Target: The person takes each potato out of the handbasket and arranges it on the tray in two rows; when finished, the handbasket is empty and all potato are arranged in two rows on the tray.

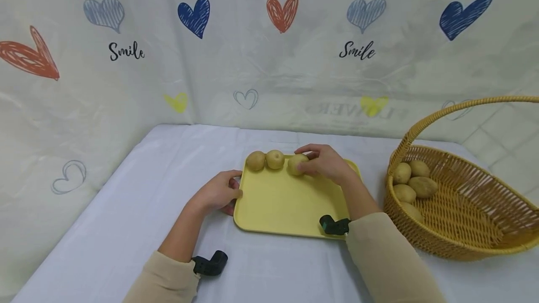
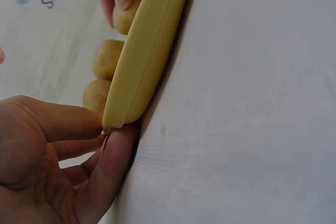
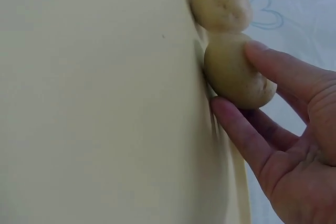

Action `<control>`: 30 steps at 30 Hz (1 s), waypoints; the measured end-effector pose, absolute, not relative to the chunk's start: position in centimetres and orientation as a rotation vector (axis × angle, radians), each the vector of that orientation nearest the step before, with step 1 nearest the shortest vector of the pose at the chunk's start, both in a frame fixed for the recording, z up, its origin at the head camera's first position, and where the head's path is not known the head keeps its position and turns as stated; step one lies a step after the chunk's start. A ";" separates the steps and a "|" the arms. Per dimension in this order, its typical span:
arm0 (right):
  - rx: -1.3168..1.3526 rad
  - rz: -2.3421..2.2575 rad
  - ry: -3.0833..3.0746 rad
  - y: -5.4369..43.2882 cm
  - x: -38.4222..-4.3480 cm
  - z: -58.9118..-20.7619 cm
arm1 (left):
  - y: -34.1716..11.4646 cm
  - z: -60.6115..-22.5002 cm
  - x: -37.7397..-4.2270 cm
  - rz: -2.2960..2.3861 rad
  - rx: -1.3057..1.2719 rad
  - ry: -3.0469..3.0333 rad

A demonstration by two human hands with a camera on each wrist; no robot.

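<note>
At the tray's far side, my right hand grips a potato between thumb and fingers. Two more round, pale brown potatoes, a left one and a middle one, sit in a row along the far rim. My left hand holds the left edge of the yellow tray. In the left wrist view its digits pinch the tray's rim. The right wrist view has the gripped potato low over the tray, close beside the middle potato.
On the right stands a wicker basket with a tall arched handle. Several potatoes lie at its left end. A white cloth covers the table, and a heart-printed curtain hangs behind it.
</note>
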State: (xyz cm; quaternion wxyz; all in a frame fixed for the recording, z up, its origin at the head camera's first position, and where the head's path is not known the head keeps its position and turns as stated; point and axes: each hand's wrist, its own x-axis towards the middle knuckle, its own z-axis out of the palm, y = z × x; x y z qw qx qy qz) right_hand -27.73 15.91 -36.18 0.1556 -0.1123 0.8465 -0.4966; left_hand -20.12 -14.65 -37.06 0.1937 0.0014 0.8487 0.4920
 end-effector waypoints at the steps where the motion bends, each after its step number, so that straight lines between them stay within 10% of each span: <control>1: -0.324 -1.406 2.443 15.8 -27.8 -36.1 | -14.7 -37.1 -20.1 1.378 0.004 2.383; 30: -0.376 -1.321 2.571 16.5 -27.6 -35.4 | -14.8 -36.8 -20.3 1.364 -0.015 2.373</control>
